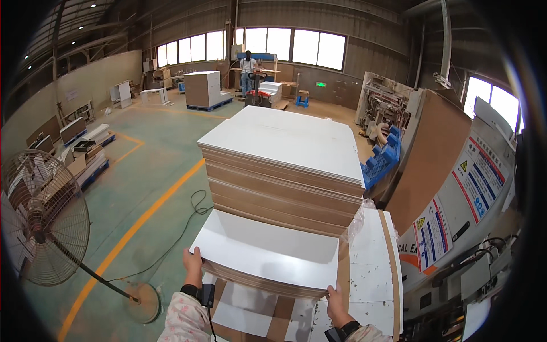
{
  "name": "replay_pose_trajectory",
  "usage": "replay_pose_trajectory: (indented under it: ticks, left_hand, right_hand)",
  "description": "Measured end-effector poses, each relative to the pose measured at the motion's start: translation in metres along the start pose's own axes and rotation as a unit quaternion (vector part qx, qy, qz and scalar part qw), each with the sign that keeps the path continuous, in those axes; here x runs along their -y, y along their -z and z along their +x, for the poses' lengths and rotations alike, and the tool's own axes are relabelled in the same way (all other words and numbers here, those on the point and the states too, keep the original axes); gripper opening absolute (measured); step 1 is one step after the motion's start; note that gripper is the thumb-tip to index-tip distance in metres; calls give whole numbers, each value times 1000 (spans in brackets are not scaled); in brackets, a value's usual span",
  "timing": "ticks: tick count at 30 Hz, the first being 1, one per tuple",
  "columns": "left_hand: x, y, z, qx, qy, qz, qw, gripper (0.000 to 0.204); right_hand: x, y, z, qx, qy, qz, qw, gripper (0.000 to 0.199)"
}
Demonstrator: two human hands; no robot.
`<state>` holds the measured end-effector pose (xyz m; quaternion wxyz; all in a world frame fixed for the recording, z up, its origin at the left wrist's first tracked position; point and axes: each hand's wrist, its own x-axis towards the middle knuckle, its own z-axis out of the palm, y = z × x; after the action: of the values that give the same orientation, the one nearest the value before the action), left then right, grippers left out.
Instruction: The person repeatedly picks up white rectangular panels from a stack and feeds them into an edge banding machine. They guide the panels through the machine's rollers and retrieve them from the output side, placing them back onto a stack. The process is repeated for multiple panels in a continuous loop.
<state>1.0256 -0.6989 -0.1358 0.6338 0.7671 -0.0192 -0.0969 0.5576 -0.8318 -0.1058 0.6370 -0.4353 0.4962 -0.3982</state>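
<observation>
A low stack of white-faced boards (273,246) with brown edges lies in front of me. My left hand (194,267) grips its near left corner, thumb close to the top face and the other fingers partly hidden. At the near right corner, my right hand (337,306) holds the same stack by its edge. Directly behind stands a taller stack of white boards (285,139), its brown layered edges facing me. Beneath the low stack are more white boards with brown strips (244,308). Both wrists wear dark bands, and a cable hangs by the left one.
A pedestal fan (43,219) stands at left, its cable crossing the green floor. To the right are a scuffed white board (367,273), a blue plastic pallet (383,157) and a large machine with warning labels (456,211). Far back, a person (248,71) stands near a bench.
</observation>
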Motion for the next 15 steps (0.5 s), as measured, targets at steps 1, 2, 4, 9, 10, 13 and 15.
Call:
replay_pose_trajectory:
  ticks: [1,2,4,9,10,13,15]
  left_hand:
    - [16,3,12,-30,-12,-5,999,32]
    - [24,3,19,-55,-25,-9,998,31]
    - [3,-4,-9,-12,53,-86,995,30]
    - [-2,9,-14,12,98,-97,990,27]
    - [-6,13,-14,31,110,-78,990,27]
    - [-20,23,-20,66,138,-158,976,27]
    - [-32,35,-15,83,157,-165,970,28]
  right_hand:
    - [11,-8,-4,-1,-12,11,1000,41]
    - [13,-8,-5,1,-19,22,1000,42]
    - [11,6,-7,-18,-34,48,998,44]
    - [5,19,1,34,-34,64,997,40]
    - [4,22,4,39,-32,69,996,38]
    - [3,23,5,31,-50,67,996,39]
    - [14,21,3,57,-59,73,994,42]
